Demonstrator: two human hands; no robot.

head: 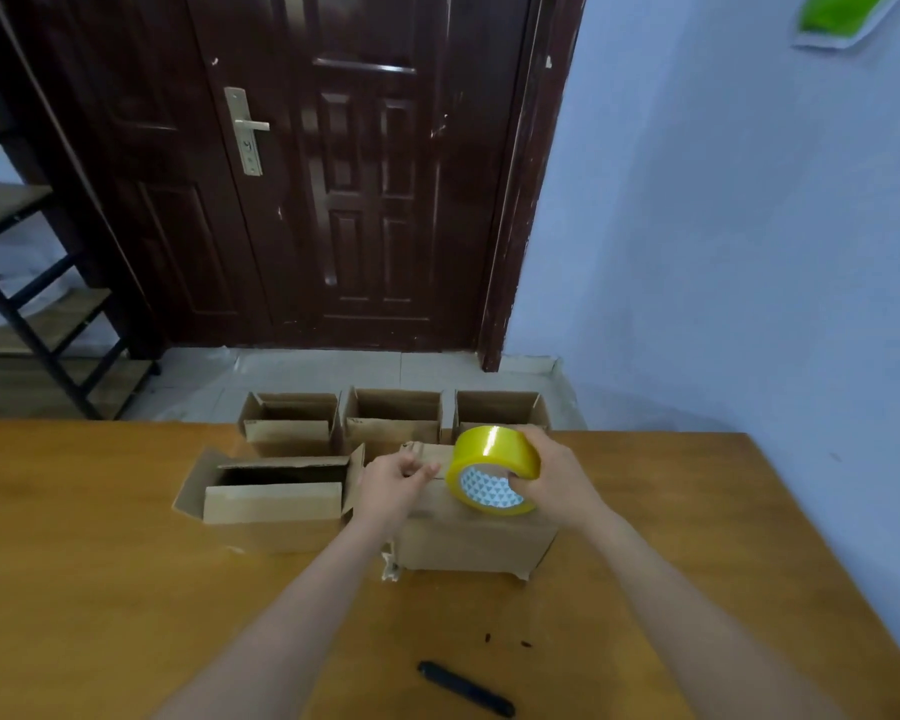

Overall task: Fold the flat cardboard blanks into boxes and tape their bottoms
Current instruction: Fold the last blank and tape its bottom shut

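A cardboard box (468, 543) stands bottom-up in the middle of the wooden table (126, 589), its closed flaps facing up. My right hand (557, 475) grips a yellow tape roll (494, 467) just above the box's top face, fingers reaching into the core. My left hand (393, 480) rests on the box's left top edge and pinches what looks like the free end of the tape. An open box (276, 504) stands directly to the left, flaps spread.
Three open boxes (393, 420) line the table's far edge. A black pen-like cutter (466, 689) lies near the front edge. Beyond the table are a dark wooden door (333, 174), a ladder shelf (32, 314) at left and a blue wall at right.
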